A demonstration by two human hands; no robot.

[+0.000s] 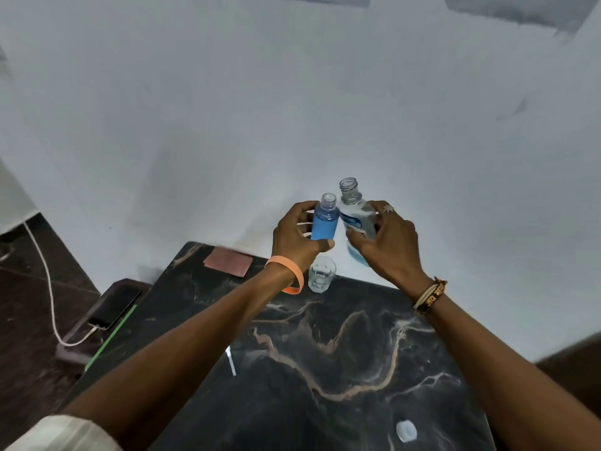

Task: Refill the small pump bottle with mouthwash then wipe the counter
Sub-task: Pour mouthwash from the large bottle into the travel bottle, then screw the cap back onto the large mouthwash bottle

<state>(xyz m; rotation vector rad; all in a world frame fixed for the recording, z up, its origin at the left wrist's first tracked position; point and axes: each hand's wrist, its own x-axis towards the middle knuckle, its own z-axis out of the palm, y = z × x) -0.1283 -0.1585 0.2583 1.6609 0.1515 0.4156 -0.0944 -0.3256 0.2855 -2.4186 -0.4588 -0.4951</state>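
**Item count at the counter, by kind**

Bottles, two, both uncapped: one small clear plastic bottle point(324, 222) filled with blue liquid, and one larger clear labelled bottle point(356, 219) part-filled with pale blue liquid. Hands, two: left hand point(299, 236) and right hand point(387, 242), one bottle gripped in each. Clear drinking glass point(321, 275): one. Pinkish-brown rectangular cloth point(228, 262): one. Round white cap point(406, 431): one, lying loose. Thin white tube point(231, 361): one. Dark smartphone point(115, 307): one, with one white cable point(48, 284). Orange rubber wristband point(298, 271): one. Finger ring point(388, 208): one. Thread bracelets point(429, 296) on the right wrist: number unclear. Black veined marble counter point(357, 369): one.
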